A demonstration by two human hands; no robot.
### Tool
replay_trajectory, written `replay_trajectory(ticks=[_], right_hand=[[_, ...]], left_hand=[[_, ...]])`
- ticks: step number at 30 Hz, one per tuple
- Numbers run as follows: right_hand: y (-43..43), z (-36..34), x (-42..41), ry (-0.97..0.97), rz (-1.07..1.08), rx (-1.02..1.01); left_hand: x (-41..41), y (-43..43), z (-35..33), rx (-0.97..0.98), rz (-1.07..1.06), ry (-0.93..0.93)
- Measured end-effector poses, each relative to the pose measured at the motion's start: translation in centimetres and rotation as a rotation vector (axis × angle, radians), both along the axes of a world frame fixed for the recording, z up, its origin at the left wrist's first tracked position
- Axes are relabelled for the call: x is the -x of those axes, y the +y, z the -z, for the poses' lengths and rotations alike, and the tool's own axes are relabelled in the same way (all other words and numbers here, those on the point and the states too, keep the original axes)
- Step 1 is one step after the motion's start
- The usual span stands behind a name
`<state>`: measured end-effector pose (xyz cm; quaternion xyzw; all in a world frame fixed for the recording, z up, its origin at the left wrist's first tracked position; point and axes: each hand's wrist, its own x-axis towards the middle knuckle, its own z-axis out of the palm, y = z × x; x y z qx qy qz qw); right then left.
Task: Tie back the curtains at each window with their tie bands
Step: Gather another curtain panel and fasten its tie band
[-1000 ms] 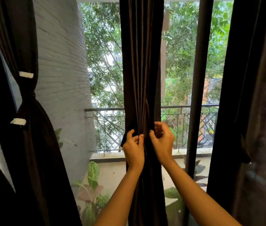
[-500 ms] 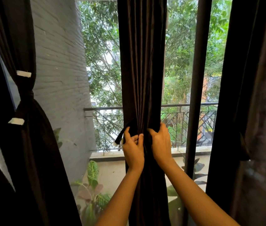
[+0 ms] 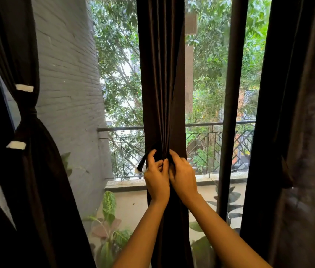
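Beyond the glass are a balcony railing (image 3: pixel 121 130) and green trees, and in front of them hangs the middle curtain (image 3: pixel 162 84), gathered into tight folds. Your left hand (image 3: pixel 157 180) pinches the dark tie band (image 3: pixel 140 165), whose end sticks out left of that curtain. Your right hand (image 3: pixel 183 177) curls its fingers into the gathered folds and grips the curtain. Both forearms reach up from below, with the hands touching at the curtain's front.

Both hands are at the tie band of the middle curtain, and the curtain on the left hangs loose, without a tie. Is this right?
Not quite. In the head view the left curtain is already cinched at its waist by a tie. The rest holds: the left hand and the right hand are at the tie band of the middle curtain.
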<state>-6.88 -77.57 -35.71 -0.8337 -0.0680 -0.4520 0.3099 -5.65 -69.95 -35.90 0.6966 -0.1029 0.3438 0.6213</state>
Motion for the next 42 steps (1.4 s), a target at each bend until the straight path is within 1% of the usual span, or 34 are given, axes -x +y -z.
replay_trajectory(ticks=[5,7,9,12,15,18,20,23,25,27,28,30,33,36,38,40,42], right_hand=[[-0.3,-0.2,0.2,-0.02,-0.088,0.045],[-0.4,-0.5,0.4,-0.021,-0.141,0.025],[-0.5,-0.9,0.8,-0.005,-0.203,-0.04],[-0.3,-1.8,1.9,0.095,-0.296,-0.175],[-0.2,-1.9,2.3,0.168,-0.28,-0.226],[0.1,-2.2,2.6,0.2,-0.317,-0.368],[0.4,-2.4,2.8,0.226,-0.363,-0.464],[1.0,-3.0,2.9,0.235,-0.42,-0.581],[1.4,-3.4,2.8,0.189,-0.473,-0.672],[1.6,-3.7,2.7,0.123,-0.527,-0.702],[1.7,-4.0,2.7,0.094,-0.533,-0.704],[1.6,-4.0,2.1,0.042,-0.475,-0.737],[1.3,-3.7,0.4,0.113,-0.306,-0.874],[1.0,-3.4,-0.4,0.184,-0.255,-0.935],[1.0,-3.6,-0.4,0.189,-0.29,-0.981],[1.1,-3.9,-0.1,0.235,-0.36,-1.013],[1.2,-4.1,0.2,0.254,-0.448,-0.999]], left_hand=[[0.2,0.1,0.2,-0.046,-0.052,-0.028],[0.3,0.4,0.3,-0.065,-0.049,-0.046],[0.5,0.6,0.4,-0.081,-0.042,-0.076],[0.6,0.9,0.4,-0.273,-0.133,-0.162],[0.6,1.3,0.3,-0.339,-0.155,-0.213],[0.7,1.6,0.3,-0.366,-0.171,-0.27],[0.8,1.7,0.3,-0.368,-0.164,-0.26],[0.7,1.5,0.3,-0.351,-0.155,-0.18],[0.6,1.6,0.4,-0.353,-0.14,-0.141],[0.7,1.6,0.4,-0.34,-0.117,-0.13],[0.8,1.6,0.2,-0.325,-0.107,-0.117],[0.9,1.5,0.1,-0.309,-0.11,-0.124],[1.0,1.5,-0.1,-0.311,-0.114,-0.132],[1.0,1.4,-0.2,-0.322,-0.103,-0.139],[0.8,1.4,-0.2,-0.339,-0.105,-0.143],[0.6,1.4,-0.2,-0.35,-0.102,-0.137],[0.4,1.6,-0.3,-0.362,-0.087,-0.119]])
